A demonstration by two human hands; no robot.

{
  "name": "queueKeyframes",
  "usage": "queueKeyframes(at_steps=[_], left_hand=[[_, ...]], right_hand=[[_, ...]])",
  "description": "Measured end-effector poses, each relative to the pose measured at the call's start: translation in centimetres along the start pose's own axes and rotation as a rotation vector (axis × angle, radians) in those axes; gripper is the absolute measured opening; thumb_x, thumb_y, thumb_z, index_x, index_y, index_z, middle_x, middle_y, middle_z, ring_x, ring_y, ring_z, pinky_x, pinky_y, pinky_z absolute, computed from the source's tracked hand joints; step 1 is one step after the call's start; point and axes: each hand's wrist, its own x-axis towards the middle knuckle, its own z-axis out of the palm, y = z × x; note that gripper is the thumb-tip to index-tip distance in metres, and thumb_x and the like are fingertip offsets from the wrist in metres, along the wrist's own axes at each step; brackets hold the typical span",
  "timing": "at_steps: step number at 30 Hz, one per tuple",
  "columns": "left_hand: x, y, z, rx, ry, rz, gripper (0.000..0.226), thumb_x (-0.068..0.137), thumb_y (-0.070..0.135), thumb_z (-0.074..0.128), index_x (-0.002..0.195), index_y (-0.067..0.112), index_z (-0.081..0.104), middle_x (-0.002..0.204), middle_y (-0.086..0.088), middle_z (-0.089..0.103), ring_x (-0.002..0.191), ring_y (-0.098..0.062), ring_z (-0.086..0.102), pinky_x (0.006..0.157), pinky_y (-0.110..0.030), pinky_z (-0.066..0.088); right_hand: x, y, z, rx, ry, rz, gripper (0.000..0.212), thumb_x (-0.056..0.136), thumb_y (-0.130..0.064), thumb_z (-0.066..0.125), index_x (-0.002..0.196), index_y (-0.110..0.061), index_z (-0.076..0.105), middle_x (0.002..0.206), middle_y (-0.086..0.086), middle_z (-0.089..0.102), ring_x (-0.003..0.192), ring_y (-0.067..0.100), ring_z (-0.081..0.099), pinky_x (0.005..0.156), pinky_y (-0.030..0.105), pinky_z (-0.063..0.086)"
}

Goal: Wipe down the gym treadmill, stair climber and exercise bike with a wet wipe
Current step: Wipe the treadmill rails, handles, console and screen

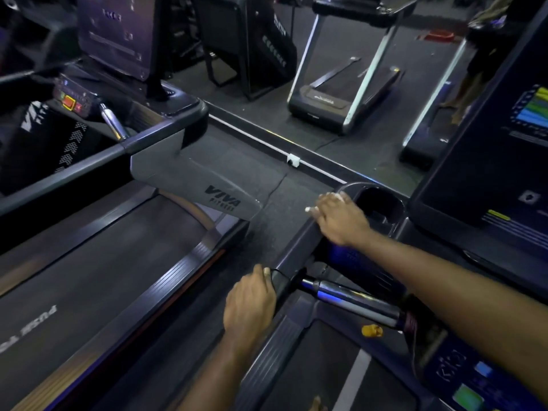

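Note:
I stand on a treadmill whose dark left handrail (299, 247) runs from bottom centre up to the console corner. My right hand (341, 219) lies on top of that rail near the cup holder (381, 203), pressing a white wet wipe (311, 209) that shows only as small bits under the fingers. My left hand (252, 301) grips the end of the rail, fingers curled round its outer side. A chrome bar (353, 298) runs below the rail.
The console screen (486, 161) rises at right, with buttons (465, 381) and a yellow safety clip (372, 330) lower down. A second treadmill (118, 262) stands to the left across a narrow floor gap. A mirror wall (341, 69) lies ahead.

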Motion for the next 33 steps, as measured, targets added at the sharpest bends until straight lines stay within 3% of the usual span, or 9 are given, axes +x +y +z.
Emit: queueKeyframes(at_steps=[4,8,11,15,18,22,26,29,33], left_hand=[[0.1,0.0,0.1,-0.001,0.015,0.001,0.036,0.109,0.038,0.020,0.086,0.024,0.044,0.076,0.003,0.055,0.069,-0.021,0.054,0.067,-0.039,0.040],[0.2,-0.1,0.0,-0.036,0.019,-0.001,0.035,0.108,0.036,0.024,0.089,0.021,0.049,0.085,-0.005,0.065,0.078,-0.028,0.061,0.072,-0.044,0.048],[0.1,-0.2,0.0,-0.056,0.006,-0.003,0.034,0.107,0.037,0.026,0.092,0.021,0.052,0.093,-0.007,0.068,0.085,-0.030,0.064,0.075,-0.043,0.048],[0.0,-0.3,-0.1,-0.045,0.011,0.010,0.035,0.108,0.035,0.025,0.087,0.021,0.048,0.092,-0.009,0.068,0.085,-0.032,0.063,0.075,-0.042,0.047],[0.1,-0.4,-0.2,-0.043,0.006,0.015,0.035,0.108,0.035,0.024,0.086,0.021,0.047,0.088,-0.007,0.066,0.082,-0.030,0.062,0.075,-0.043,0.048],[0.2,-0.4,0.0,-0.060,0.025,0.017,0.036,0.109,0.036,0.024,0.081,0.024,0.044,0.077,0.000,0.060,0.072,-0.022,0.059,0.070,-0.042,0.048],[0.3,-0.6,0.4,-0.061,0.036,0.015,0.038,0.108,0.036,0.024,0.076,0.026,0.041,0.069,0.007,0.054,0.062,-0.011,0.053,0.061,-0.036,0.039],[0.2,-0.4,0.3,-0.047,0.044,0.011,0.037,0.108,0.036,0.025,0.074,0.028,0.038,0.068,0.008,0.052,0.061,-0.008,0.050,0.061,-0.035,0.035],[0.1,-0.3,0.1,-0.025,0.034,0.018,0.037,0.109,0.036,0.026,0.076,0.029,0.039,0.067,0.007,0.052,0.058,-0.005,0.050,0.052,-0.028,0.028]], right_hand=[[2.2,-0.1,-0.6,-0.025,-0.088,0.104,0.068,0.109,-0.048,0.016,0.146,-0.001,0.048,0.156,0.017,0.042,0.148,0.029,0.032,0.125,0.042,0.014],[-4.5,-6.8,1.2,0.060,-0.020,-0.251,0.064,0.107,-0.052,0.021,0.117,-0.008,0.067,0.124,0.012,0.066,0.123,0.029,0.054,0.114,0.041,0.033],[-8.1,-8.0,1.8,0.117,-0.032,-0.418,0.068,0.106,-0.056,0.018,0.140,-0.011,0.056,0.145,0.008,0.056,0.140,0.024,0.043,0.122,0.039,0.026],[-3.1,-1.7,0.1,0.062,-0.092,-0.177,0.075,0.102,-0.060,0.006,0.153,-0.018,0.040,0.160,0.006,0.038,0.151,0.020,0.027,0.126,0.037,0.015],[2.5,3.9,-1.1,0.066,-0.056,0.128,0.066,0.107,-0.052,0.018,0.148,-0.007,0.044,0.157,0.015,0.040,0.149,0.027,0.030,0.124,0.042,0.018],[5.3,5.9,-1.1,0.132,-0.081,0.431,0.071,0.108,-0.050,0.015,0.150,0.003,0.039,0.161,0.021,0.032,0.153,0.030,0.021,0.125,0.043,0.012],[0.8,0.3,0.9,0.161,0.012,0.132,0.069,0.107,-0.050,0.023,0.150,0.001,0.039,0.157,0.020,0.038,0.148,0.030,0.032,0.124,0.042,0.022],[-4.9,-4.1,2.3,0.150,-0.025,-0.089,0.078,0.102,-0.059,0.013,0.154,-0.006,0.038,0.162,0.013,0.034,0.153,0.025,0.025,0.126,0.038,0.015],[-3.0,-0.9,1.9,0.068,-0.061,0.038,0.086,0.100,-0.063,0.005,0.160,-0.004,0.016,0.169,0.013,0.014,0.157,0.023,0.006,0.128,0.038,0.003]])
